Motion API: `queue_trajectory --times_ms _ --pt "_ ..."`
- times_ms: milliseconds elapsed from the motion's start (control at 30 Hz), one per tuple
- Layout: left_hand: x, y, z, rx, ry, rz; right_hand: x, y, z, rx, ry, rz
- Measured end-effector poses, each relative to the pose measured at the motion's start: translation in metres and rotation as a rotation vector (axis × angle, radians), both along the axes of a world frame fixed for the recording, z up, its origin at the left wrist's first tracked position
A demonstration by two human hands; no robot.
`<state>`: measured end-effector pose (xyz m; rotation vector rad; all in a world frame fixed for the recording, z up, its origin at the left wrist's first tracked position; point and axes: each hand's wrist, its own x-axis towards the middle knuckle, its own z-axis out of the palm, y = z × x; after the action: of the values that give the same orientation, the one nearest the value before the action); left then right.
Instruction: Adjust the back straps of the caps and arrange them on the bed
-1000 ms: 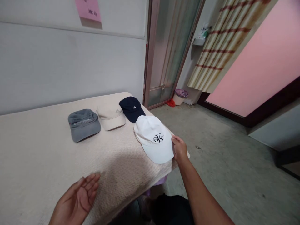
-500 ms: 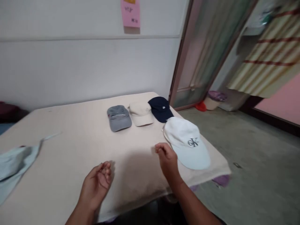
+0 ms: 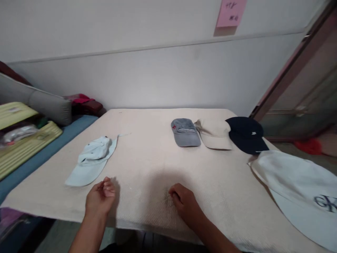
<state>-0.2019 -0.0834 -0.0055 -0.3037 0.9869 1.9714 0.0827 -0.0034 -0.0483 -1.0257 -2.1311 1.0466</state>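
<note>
My left hand (image 3: 100, 197) rests palm up near the table's front edge, its fingers loosely curled and apart, holding nothing. Just beyond it lies a pale cap (image 3: 91, 160) with a thin strap. My right hand (image 3: 183, 201) is closed with thumb against fingers, and nothing shows in it. Farther back, right of centre, a grey cap (image 3: 185, 133), a beige cap (image 3: 215, 134) and a navy cap (image 3: 247, 133) form a row. At the right edge lies a white cap (image 3: 297, 182) with black letters and a light blue brim.
A cream cloth covers the table (image 3: 142, 147). Behind it stands a white wall with a pink note (image 3: 231, 13). At left are a grey cushion (image 3: 44, 100) and a yellow box (image 3: 28, 149). A red object (image 3: 308, 146) is on the floor at right.
The view has turned left, so the caps appear farther right and the pale cap shows whole. My right hand is now farther from the white cap; my left is nearer the pale one.
</note>
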Motion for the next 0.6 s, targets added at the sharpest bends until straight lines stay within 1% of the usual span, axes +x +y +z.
queue_trajectory --times_ms 133,200,267,333,467,533,600 --pt "-0.047 -0.027 -0.007 -0.063 0.001 0.171 -0.031 -0.003 -0.008 0.066 -0.076 0.059" --pt "-0.063 -0.036 -0.012 -0.080 0.007 0.219 -0.042 -0.003 -0.010 0.095 -0.094 0.057" --pt "-0.073 -0.039 -0.016 -0.074 0.013 0.233 -0.051 -0.002 -0.013 0.120 -0.108 0.054" --pt "-0.077 -0.036 -0.019 -0.048 0.012 0.207 -0.059 -0.002 -0.014 0.138 -0.125 0.057" --pt "-0.075 -0.020 -0.019 0.015 -0.021 0.091 -0.067 -0.002 -0.015 0.145 -0.160 0.075" --pt "-0.067 -0.012 -0.016 0.044 -0.046 0.027 -0.067 -0.002 -0.015 0.132 -0.160 0.082" --pt "-0.051 -0.006 -0.013 0.073 -0.077 -0.056 -0.066 -0.001 -0.014 0.101 -0.130 0.081"
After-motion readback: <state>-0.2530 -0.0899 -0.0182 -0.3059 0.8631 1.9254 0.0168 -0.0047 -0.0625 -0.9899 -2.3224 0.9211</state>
